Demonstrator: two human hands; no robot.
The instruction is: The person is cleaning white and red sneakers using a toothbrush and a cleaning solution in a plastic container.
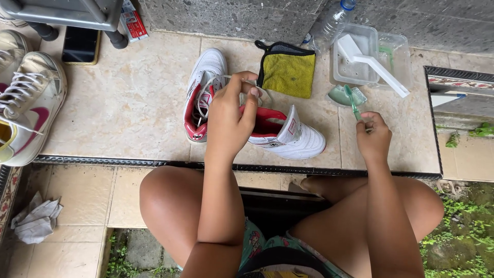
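Left hand: raised over the pair of white sneakers, thumb and fingers pinched shut on a white shoelace, which loops up from the eyelets of the upright sneaker. That sneaker has a red lining and stands sole-down on the beige tile ledge, toe pointing away from the person.

Right hand: well apart from the left, fingers closed on the handle of a green toothbrush. Brush head points away from the person, over a small pale-green dish; contact between bristles and dish cannot be told.

Second white sneaker: lying on its side just right of the upright sneaker, red lining showing, partly hidden by the left hand.

Relative to the upright sneaker:
- Just right and behind: yellow cloth with black edging, flat on the ledge.
- Further right: clear plastic tray with a white scoop resting across it; clear plastic bottle lying against the stone wall.
- Well left: phone, screen dark; another pair of white shoes with pink markings at the ledge's left end.
- Left and nearer the person, on the lower floor: crumpled grey rag.
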